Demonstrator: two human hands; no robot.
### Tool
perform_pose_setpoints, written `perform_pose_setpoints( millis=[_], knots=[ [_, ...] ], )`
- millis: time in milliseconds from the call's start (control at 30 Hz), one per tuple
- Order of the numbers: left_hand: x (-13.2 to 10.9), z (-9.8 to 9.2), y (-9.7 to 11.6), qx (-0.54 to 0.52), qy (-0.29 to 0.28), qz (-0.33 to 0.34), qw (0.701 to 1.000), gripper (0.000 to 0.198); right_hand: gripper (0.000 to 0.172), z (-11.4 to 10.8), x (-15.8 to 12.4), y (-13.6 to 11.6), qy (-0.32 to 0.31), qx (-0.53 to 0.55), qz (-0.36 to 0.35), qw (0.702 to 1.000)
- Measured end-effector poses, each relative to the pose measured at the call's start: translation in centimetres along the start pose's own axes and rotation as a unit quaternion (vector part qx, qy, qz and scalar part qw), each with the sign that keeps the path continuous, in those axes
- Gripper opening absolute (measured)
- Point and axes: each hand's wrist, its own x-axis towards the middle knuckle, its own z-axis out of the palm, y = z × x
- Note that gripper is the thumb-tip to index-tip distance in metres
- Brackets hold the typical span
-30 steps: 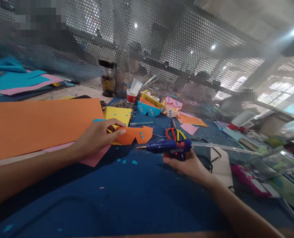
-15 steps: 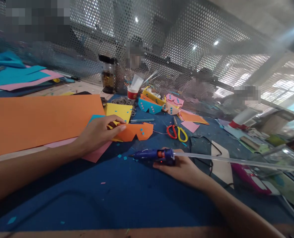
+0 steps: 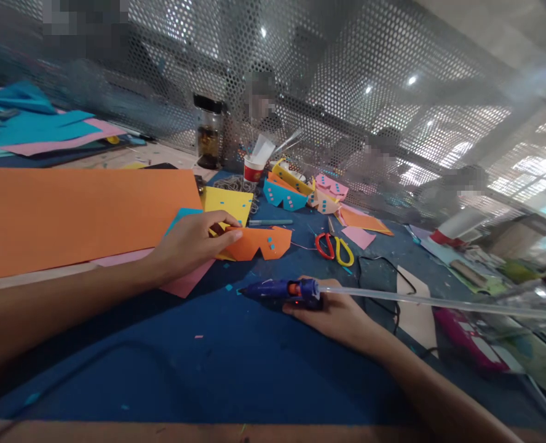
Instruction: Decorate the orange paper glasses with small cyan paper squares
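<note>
My left hand point(image 3: 194, 241) pinches the left end of an orange paper cutout point(image 3: 268, 244) shaped like glasses, with small blue squares on its right half. Closed round the handle of a blue glue gun point(image 3: 277, 290) is my right hand point(image 3: 331, 307). The gun's tip points left, close to small blue paper squares point(image 3: 229, 287) on the blue table point(image 3: 199, 369). A long clear glue stick point(image 3: 415, 299) sticks out of the gun's back. The gun lies below the orange cutout, apart from it.
Large orange sheet point(image 3: 79, 215) at left, yellow sheet point(image 3: 229, 205) behind my left hand. Further back are a jar point(image 3: 208, 138), a paper cup point(image 3: 253, 169) and decorated paper glasses point(image 3: 284, 195). Scissors point(image 3: 334, 247), a black cable point(image 3: 383, 299) and a magenta object point(image 3: 469, 341) lie at right. Perforated metal panel behind.
The whole view has shifted slightly, so the background and table items appear further right. The glue gun's tip now appears nearer the small blue squares. Both hands keep their holds.
</note>
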Motion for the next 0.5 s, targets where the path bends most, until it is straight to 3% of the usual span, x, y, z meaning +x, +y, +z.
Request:
perform_pose_setpoints(
  millis=[167, 367, 500],
  knots=[
    [0.02, -0.10, 0.15, 0.006, 0.000, -0.002, 1.000, 0.036, 0.022, -0.14, 0.14, -0.33, -0.013, -0.024, -0.033, 0.999],
    [0.09, -0.09, 0.11, 0.001, -0.005, -0.005, 1.000, 0.038, 0.023, 0.52, 0.11, -0.28, 0.043, 0.134, 0.096, 0.985],
    [0.10, -0.03, 0.00, -0.007, -0.002, 0.000, 1.000, 0.039, 0.029, 0.23, 0.11, -0.60, 0.069, 0.156, 0.155, 0.973]
  ],
)
